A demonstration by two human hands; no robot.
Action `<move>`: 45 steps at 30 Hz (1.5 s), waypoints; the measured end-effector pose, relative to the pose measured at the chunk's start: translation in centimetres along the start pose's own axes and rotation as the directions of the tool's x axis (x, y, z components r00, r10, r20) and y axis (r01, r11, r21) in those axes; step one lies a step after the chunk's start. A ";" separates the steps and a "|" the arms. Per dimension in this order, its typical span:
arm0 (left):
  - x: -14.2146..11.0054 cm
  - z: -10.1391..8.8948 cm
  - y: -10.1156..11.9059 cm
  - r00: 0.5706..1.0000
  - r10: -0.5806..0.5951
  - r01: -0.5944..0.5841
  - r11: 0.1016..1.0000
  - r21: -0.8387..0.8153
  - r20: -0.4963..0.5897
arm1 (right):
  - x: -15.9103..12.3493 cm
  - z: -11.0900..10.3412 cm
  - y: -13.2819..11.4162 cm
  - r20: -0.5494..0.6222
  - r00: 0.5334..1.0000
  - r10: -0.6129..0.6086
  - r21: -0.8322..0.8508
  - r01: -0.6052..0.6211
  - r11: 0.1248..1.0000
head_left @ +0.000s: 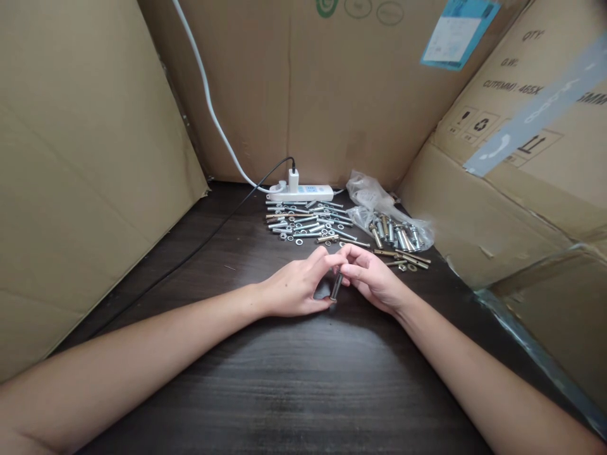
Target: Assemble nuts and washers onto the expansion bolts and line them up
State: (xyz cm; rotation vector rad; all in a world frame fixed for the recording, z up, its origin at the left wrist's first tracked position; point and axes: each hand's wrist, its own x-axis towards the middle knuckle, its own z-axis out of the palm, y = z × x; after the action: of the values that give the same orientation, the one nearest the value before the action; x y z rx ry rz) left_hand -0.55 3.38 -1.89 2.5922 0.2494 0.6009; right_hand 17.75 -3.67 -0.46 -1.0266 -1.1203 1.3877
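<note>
A dark metal expansion bolt (336, 287) is held at a tilt between my two hands, above the table. My left hand (296, 287) has its thumb against the lower end, while its index finger reaches over to the upper end. At that upper end, the fingers and thumb of my right hand (372, 275) are pinched together, hiding the tip. Beyond the hands lie loose bolts, sleeves, nuts and washers (306, 221), mostly silver. Brass-coloured bolt parts (403, 259) lie just past my right hand.
A clear plastic bag (370, 189) with several assembled expansion bolts (393, 230) lies at the back right. A white power strip (303, 193) with a plugged-in charger stands behind the loose parts. A black cable (199, 246) crosses the dark table on the left. Cardboard boxes (303, 95) surround the table.
</note>
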 end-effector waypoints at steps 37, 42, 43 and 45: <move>0.2 -0.2 0.2 0.999 -0.040 0.040 0.999 -0.027 0.000 | -0.1 0.2 0.2 0.066 0.997 0.026 0.117 -0.034 0.993; 0.2 -0.2 0.3 0.999 -0.039 0.040 0.999 -0.028 0.014 | -0.1 0.4 0.1 0.053 0.998 0.025 0.127 -0.032 0.991; 0.2 -0.2 0.2 0.999 -0.039 0.039 0.999 -0.032 0.013 | -0.1 0.3 0.0 0.063 0.998 0.027 0.138 -0.036 0.990; 0.2 -0.2 0.2 0.999 -0.036 0.036 0.999 -0.041 0.007 | -0.1 0.2 -0.1 0.078 0.997 0.024 0.151 -0.036 0.988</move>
State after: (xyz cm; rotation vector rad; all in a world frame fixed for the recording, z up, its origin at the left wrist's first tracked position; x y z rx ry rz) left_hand -0.51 3.35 -1.56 2.5444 0.2783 0.5796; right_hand 17.55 -3.75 -0.35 -0.8905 -1.0401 1.5231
